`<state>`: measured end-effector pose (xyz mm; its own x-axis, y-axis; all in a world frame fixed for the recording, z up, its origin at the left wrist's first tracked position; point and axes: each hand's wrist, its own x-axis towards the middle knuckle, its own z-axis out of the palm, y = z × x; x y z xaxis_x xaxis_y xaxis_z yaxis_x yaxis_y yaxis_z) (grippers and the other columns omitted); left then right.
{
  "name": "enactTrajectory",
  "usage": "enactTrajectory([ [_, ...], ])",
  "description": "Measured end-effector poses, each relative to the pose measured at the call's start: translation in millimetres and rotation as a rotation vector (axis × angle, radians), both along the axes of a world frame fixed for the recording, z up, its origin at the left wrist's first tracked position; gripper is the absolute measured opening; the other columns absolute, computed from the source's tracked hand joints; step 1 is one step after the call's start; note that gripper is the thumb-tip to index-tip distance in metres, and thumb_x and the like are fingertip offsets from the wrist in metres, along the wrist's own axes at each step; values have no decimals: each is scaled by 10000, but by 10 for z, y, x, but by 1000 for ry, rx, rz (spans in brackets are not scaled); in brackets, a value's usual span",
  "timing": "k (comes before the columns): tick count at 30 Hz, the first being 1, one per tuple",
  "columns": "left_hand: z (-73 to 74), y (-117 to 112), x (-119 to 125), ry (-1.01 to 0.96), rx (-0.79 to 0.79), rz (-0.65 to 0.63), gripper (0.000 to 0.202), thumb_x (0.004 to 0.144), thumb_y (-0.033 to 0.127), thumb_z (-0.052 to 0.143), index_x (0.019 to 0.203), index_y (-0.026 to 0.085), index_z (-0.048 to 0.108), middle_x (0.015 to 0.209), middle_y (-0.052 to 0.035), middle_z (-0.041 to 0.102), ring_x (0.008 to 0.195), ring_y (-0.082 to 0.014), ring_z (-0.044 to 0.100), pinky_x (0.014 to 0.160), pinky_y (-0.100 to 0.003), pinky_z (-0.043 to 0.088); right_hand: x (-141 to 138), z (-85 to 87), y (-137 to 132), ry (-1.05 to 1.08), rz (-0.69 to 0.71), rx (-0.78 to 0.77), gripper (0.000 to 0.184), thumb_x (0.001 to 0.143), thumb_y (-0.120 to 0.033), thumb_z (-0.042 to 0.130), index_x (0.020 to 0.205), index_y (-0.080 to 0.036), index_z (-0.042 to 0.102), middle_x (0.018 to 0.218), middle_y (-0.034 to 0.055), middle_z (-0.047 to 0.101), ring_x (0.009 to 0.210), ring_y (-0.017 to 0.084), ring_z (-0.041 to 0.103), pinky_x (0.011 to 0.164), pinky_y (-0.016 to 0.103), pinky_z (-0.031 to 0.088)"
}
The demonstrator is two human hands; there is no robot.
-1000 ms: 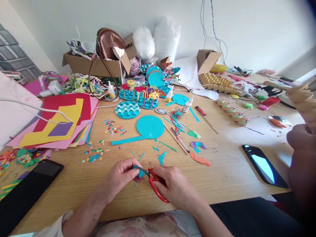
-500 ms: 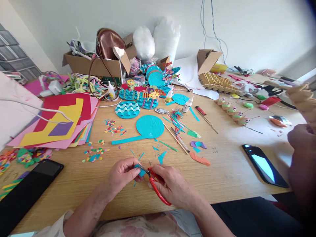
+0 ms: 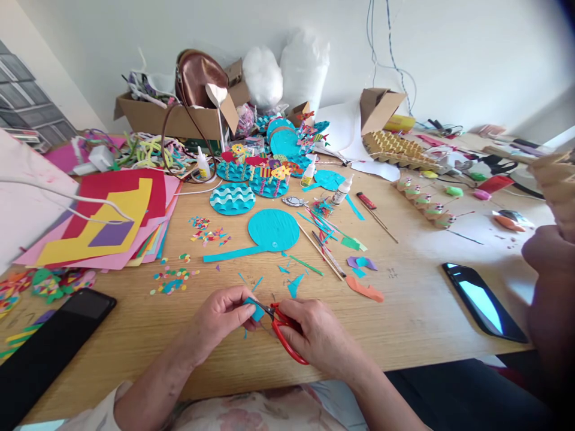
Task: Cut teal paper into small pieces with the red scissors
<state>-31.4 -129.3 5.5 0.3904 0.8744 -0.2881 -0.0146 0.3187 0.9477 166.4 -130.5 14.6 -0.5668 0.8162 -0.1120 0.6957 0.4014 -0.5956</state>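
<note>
My left hand (image 3: 224, 320) pinches a small piece of blue paper (image 3: 257, 312) between thumb and fingers. In my right hand (image 3: 314, 332) is a pair of red-handled scissors (image 3: 287, 342), fingers wrapped round the handles. The scissor blades point left and lie against the blue paper. Blue paper scraps (image 3: 294, 285) are scattered just beyond my hands. Farther off, a blue disc (image 3: 273, 230) lies flat, with a blue paper strip (image 3: 233, 255) reaching left from it. A second blue disc with wavy paper rows (image 3: 232, 199) lies behind it.
Coloured paper sheets (image 3: 103, 221) are stacked left, near a black phone (image 3: 63, 341). Another phone (image 3: 483, 302) lies right, beside a co-worker's arm (image 3: 548, 287). Glue bottles (image 3: 342, 190), sticks (image 3: 320, 250) and finished fish decorations (image 3: 269, 176) stand or lie mid-table. Cardboard boxes (image 3: 157, 120) line the back.
The scissor handles have swung slightly up and closer together. The blue paper shows a little more in my left fingers. The view has shifted very slightly.
</note>
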Motion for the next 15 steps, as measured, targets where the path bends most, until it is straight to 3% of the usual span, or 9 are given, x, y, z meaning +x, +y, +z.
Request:
enactTrajectory([
  [15,50,18,37,43,-30,-4,161,699,294,601,651,140,593,590,1,598,571,-119,546,561,-232,450,-4,28,-8,-7,13,5,167,817,-234,454,659,-184,436,603,-33,475,529,82,371,518,210,244],
])
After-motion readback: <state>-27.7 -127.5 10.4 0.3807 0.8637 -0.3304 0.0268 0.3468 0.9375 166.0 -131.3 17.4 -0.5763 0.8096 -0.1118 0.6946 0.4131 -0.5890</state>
